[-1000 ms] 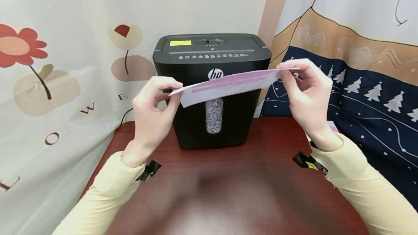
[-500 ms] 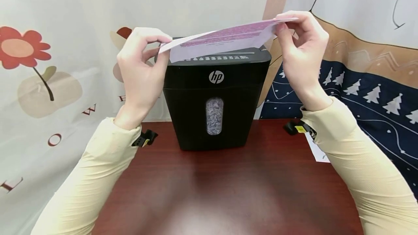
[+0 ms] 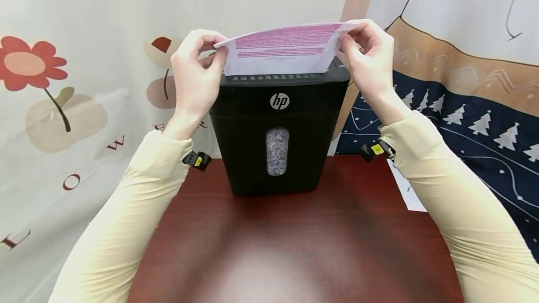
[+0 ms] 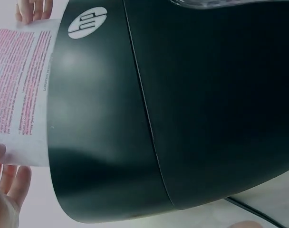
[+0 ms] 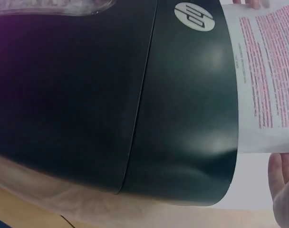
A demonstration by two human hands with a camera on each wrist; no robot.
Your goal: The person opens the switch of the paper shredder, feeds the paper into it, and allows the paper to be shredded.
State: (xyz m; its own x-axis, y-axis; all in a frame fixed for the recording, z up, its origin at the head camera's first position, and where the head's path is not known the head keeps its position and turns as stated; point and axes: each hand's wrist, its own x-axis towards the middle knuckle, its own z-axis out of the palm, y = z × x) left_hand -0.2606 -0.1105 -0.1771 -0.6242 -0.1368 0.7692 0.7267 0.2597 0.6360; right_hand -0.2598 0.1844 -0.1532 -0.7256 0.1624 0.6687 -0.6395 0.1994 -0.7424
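Observation:
A sheet of paper [image 3: 282, 53] with dense pink-red printed lines spans between both hands over the black HP paper shredder [image 3: 248, 130]. My left hand [image 3: 197, 71] pinches its left edge between thumb and fingers. The right hand [image 3: 370, 57] pinches the opposite edge. The sheet's lower edge overlaps the shredder's top, close to the row of small icons; the feed slot is hidden behind the paper. In the left wrist view the paper [image 4: 18, 85] stands up beyond the shredder's front rim, and the right wrist view shows the same paper [image 5: 268, 76] from the other side.
The shredder stands at the back of a red-brown table [image 3: 269, 247], its window [image 3: 277, 151] showing shredded paper. Another white sheet [image 3: 406, 188] lies at the right, partly under the right forearm. Printed curtains [image 3: 84, 13] hang behind. A dark cable [image 4: 256, 212] runs behind the shredder.
Both hands have raised the sheet from in front of the shredder to above its top. Since half a second ago the right hand has moved left, and the sheet now hangs more upright.

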